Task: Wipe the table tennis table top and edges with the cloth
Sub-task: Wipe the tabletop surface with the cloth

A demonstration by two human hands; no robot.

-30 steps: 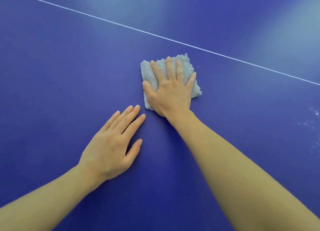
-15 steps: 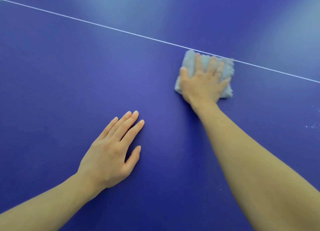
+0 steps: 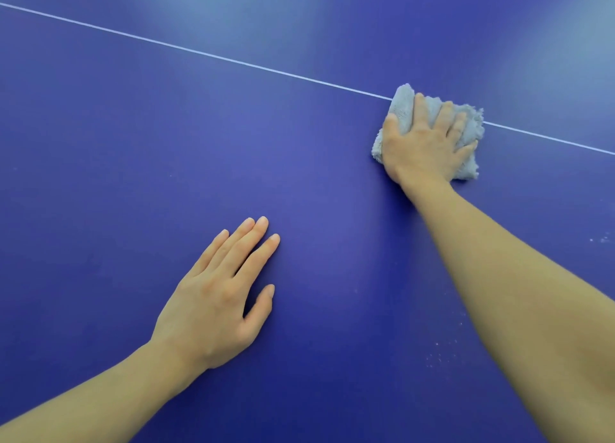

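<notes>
Pressing down with spread fingers, your right hand (image 3: 422, 146) pins the grey cloth (image 3: 404, 110) to the blue table (image 3: 116, 160), the cloth's far edge lying across the white line (image 3: 199, 53). Your left hand (image 3: 216, 296) rests flat and released, well nearer you than that line. White specks (image 3: 436, 356) dot the table on the same side.

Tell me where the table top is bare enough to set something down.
Bare: the stretch of table between the white line and the left hand, left of the cloth; also beyond the line. Crowded: the right side, under the right hand and forearm.
</notes>
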